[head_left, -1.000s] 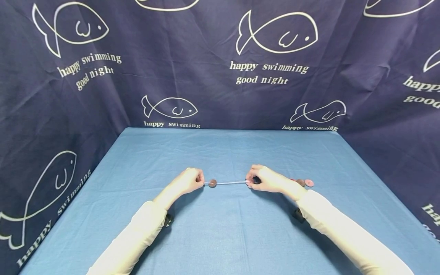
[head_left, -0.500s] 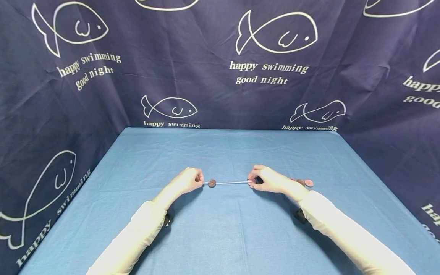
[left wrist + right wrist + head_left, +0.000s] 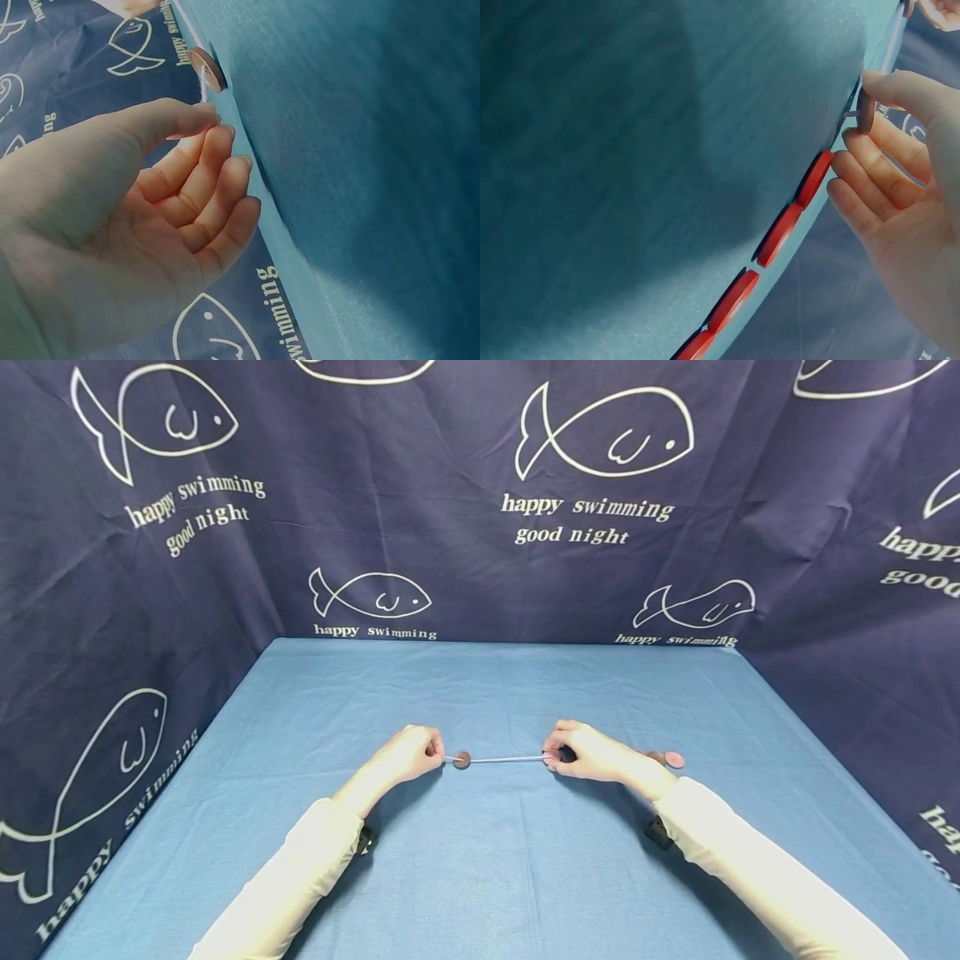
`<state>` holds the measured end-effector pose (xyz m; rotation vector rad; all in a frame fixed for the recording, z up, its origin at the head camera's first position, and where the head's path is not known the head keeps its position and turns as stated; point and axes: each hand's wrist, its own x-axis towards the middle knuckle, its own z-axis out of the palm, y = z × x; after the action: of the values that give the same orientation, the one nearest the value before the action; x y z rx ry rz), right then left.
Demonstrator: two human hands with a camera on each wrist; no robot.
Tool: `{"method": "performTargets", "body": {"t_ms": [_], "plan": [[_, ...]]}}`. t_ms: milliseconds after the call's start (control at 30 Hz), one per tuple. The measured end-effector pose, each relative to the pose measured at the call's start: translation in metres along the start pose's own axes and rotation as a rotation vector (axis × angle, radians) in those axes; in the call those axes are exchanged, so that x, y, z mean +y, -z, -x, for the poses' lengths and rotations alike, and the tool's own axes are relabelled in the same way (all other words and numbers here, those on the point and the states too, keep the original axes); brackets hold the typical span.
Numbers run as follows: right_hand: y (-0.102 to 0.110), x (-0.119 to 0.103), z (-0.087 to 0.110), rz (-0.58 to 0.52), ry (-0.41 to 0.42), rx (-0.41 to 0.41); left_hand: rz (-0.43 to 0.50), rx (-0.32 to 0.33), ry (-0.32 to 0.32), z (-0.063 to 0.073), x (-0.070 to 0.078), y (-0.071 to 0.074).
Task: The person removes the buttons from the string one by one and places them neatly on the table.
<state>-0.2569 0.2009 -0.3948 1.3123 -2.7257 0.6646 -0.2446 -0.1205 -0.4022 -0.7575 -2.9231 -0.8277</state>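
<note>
A pale string (image 3: 506, 759) runs nearly straight between my two hands, above the blue table. My left hand (image 3: 414, 752) pinches its left end between thumb and fingertips. Just beyond those fingertips, a brown button (image 3: 462, 760) is threaded on the string; the left wrist view shows the same button (image 3: 207, 70) tilted on edge. At the other end my right hand (image 3: 583, 752) grips a second brown button (image 3: 866, 111) between thumb and fingers. A short bit of string pokes out of that button's far face. The fingers partly cover it.
Several red buttons (image 3: 780, 234) lie in a row on the cloth beside my right hand. A pink button (image 3: 675, 760) and a brown one (image 3: 656, 757) lie behind the right forearm, which hides part of the row. Dark fish-print curtains (image 3: 480, 527) stand around the table.
My right hand has shifted slightly to the right with its button, and the stretch of string between the buttons is a little longer. The left hand has hardly moved.
</note>
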Motion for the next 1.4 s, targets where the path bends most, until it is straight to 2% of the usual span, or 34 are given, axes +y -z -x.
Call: {"method": "performTargets", "body": {"t_ms": [433, 833, 1400], "plan": [[-0.0010, 0.0055, 0.0031, -0.014, 0.002, 0.003, -0.011, 0.013, 0.009, 0.0002, -0.0005, 0.0003], [-0.0005, 0.0065, 0.0049, -0.005, 0.008, 0.009, 0.015, -0.011, 0.040, 0.0015, -0.0002, 0.0026], [-0.0002, 0.0083, 0.0065, 0.016, 0.022, 0.024, -0.005, 0.021, 0.037, 0.0022, 0.0001, 0.0031]]}}
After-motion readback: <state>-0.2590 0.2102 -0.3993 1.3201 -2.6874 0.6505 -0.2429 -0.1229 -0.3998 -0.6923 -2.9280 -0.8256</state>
